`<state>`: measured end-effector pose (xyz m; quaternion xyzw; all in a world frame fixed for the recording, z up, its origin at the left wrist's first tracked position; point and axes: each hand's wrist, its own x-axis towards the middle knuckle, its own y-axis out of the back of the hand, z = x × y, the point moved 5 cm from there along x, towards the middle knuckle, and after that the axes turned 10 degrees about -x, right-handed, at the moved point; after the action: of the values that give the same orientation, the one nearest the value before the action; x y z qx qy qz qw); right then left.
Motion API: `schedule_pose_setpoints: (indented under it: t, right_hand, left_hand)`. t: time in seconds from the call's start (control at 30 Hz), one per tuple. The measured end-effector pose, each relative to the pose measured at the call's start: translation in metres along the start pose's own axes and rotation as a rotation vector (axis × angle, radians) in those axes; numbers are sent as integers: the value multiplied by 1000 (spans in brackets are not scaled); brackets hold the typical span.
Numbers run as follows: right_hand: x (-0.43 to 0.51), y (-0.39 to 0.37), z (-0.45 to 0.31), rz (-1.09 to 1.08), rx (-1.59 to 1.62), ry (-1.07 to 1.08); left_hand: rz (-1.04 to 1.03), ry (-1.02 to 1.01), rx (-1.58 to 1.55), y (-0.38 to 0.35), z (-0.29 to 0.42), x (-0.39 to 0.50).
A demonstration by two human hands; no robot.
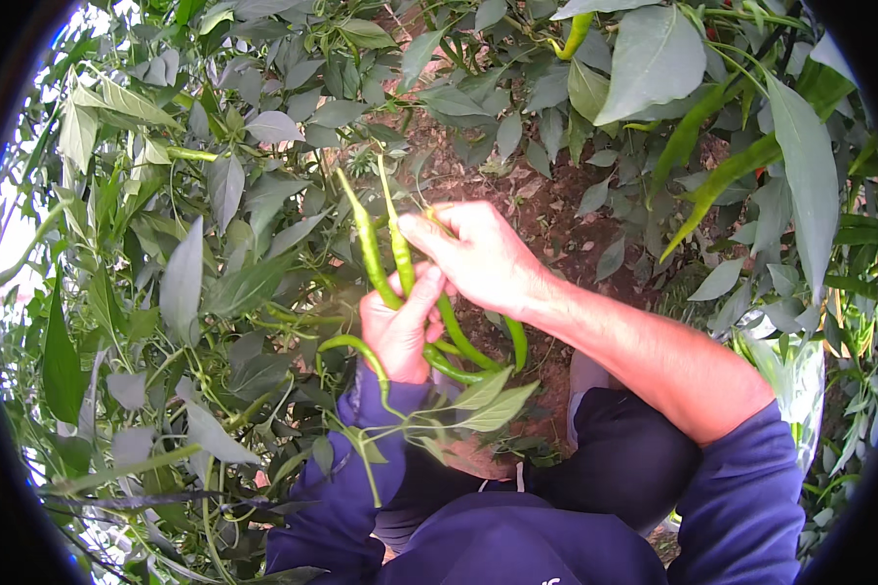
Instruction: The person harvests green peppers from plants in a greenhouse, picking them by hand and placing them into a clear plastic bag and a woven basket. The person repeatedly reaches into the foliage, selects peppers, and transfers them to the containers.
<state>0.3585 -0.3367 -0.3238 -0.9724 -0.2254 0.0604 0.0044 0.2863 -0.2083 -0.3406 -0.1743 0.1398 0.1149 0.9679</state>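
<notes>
My left hand (402, 325) is closed around several long green chili peppers (369, 245); their stem ends point up and their bodies hang out below the fist towards the right. Just above it, my right hand (475, 252) has its thumb and fingers at the upper part of this bunch, by the stem of one pepper. A greenish-yellow piece shows between its fingers, but whether it is a separate pepper I cannot tell. Another curved green pepper (355, 344) hangs in front of my left wrist, above a leafy sprig (483, 409).
Dense pepper plants (263, 131) stand on the left and across the top. At the right, large leaves (655, 66) and hanging green peppers (728, 183) come close. Reddish soil (556, 205) with dry leaves lies between the rows. A clear plastic bag (783, 387) is behind my right elbow.
</notes>
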Motion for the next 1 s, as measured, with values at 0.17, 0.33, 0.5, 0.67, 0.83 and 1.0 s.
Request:
schedule_pose_setpoints:
  t: [0.17, 0.33, 0.5, 0.67, 0.83, 1.0]
  right_hand:
    - [-6, 5, 15, 24, 75, -41]
    - [9, 5, 52, 311, 336, -218]
    - [25, 21, 81, 322, 136, -314]
    - [25, 33, 96, 288, 285, -497]
    - [26, -6, 115, 66, 790, -656]
    - [46, 52, 181, 468, 759, -659]
  left_hand:
    - [-58, 21, 0, -1, -21, 13]
    - [-131, 27, 158, -6, -28, 29]
    - [29, 139, 154, 7, -31, 40]
    - [54, 188, 330, 17, -31, 43]
    - [-305, 321, 375, 10, -69, 37]
    - [-271, 503, 543, 40, -98, 22]
